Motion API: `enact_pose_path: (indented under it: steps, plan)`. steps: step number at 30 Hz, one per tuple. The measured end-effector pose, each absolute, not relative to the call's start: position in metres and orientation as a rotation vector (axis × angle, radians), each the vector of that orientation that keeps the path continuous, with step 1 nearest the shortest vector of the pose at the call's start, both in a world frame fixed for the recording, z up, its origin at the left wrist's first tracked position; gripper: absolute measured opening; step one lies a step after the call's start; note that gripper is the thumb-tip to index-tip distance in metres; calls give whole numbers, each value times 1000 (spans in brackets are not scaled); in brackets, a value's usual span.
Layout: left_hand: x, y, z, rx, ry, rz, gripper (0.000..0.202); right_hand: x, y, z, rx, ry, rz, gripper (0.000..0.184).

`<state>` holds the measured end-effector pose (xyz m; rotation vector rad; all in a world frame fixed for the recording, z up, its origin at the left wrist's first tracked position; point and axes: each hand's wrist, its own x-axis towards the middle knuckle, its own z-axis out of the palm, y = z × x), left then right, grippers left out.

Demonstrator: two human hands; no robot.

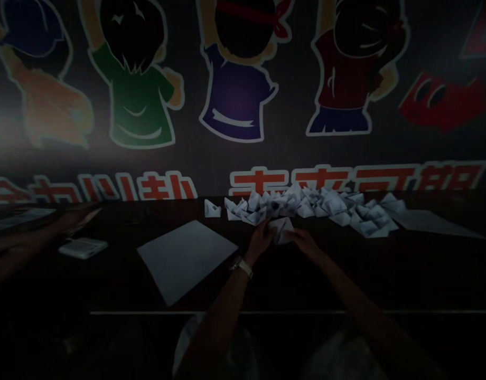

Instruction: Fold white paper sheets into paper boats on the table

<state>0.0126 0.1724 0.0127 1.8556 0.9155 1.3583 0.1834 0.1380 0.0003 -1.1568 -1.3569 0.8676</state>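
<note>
Between my two hands is a piece of folded white paper [283, 231], roughly diamond-shaped with a crease down its face. My left hand [262, 240], with a pale watch at the wrist, grips its left side. The fingers of my right hand [304, 241] pinch its right edge. Just behind the folded paper, a heap of folded paper boats [334, 202] stretches to the right along the table. One paper boat [212, 209] stands apart at the heap's left end. The scene is dim, so finger details are partly lost.
A stack of white paper sheets [187, 258] lies on the dark table [306, 295] left of my hands. Another sheet [435, 224] is at the right. A small white device [83, 247] sits near another person's arm [25, 248]. The cartoon-printed wall [187, 158] rises behind.
</note>
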Motion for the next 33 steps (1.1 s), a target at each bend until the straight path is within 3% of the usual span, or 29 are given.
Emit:
enact_pose_path:
  steps: [4, 8, 13, 18, 25, 33]
  plan:
    - [3, 178, 17, 1874, 796, 1009, 24, 192, 131, 5, -1181, -1487, 971, 36]
    - [-7, 179, 18, 1768, 729, 852, 27, 195, 126, 10, -1123, -1571, 1078, 29]
    - [-10, 170, 20, 1606, 589, 878, 35, 197, 130, 9, -1066, -1400, 1093, 27]
    - [-4, 167, 18, 1543, 567, 927, 31, 201, 136, 4, -1065, -1330, 1041, 24]
    - [3, 170, 15, 1494, 607, 986, 46, 199, 140, 1, -1030, -1227, 1048, 32]
    - [2, 167, 13, 1646, 702, 868, 35, 194, 136, 0, -1053, -1407, 1122, 26]
